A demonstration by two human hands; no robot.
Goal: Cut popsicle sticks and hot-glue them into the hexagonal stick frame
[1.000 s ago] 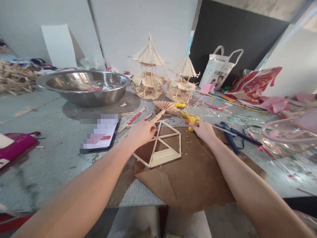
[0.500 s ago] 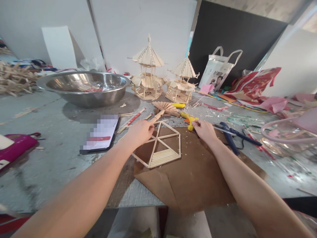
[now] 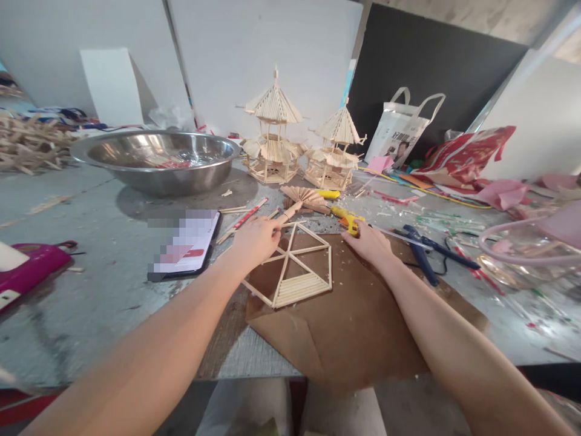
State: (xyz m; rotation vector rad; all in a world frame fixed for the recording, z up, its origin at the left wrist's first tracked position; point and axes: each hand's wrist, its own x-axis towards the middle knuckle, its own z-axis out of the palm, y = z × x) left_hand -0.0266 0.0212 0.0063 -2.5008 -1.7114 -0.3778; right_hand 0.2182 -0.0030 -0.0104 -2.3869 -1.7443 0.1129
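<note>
The left fingers (image 3: 275, 226) are curled narrow, with their tips set on the far corner of a hexagonal stick frame (image 3: 302, 286). Whether they pinch a spoke or only press it down I cannot tell. The right fingers (image 3: 356, 229) are folded over the handle of a yellow glue gun (image 3: 340, 212), apparently gripping it, and its nozzle end points away to the left across the desk (image 3: 91, 290).

The frame lies flat on a sheet of brown paper (image 3: 363, 339), between the two hands and nearer the left. Of its six triangular sections, only the nearest one is filled with side-by-side sticks. The other five show bare spokes and rim, so by my reading the panel is at an early stage — roughly a sixth covered.

The left hand (image 3: 256, 240) rests palm-down at the frame's upper left edge, its forearm coming in low and straight from the near left. The right hand (image 3: 370, 243) sits just past the paper's far edge, wrist slightly raised and forearm angled in from the near right.

Further out are a fan-shaped stick piece (image 3: 306, 197), blue-handled cutters (image 3: 424, 254), a phone (image 3: 186, 242), a steel bowl (image 3: 154, 160) and two finished stick pagodas (image 3: 273, 136) — all well apart from the hands.
</note>
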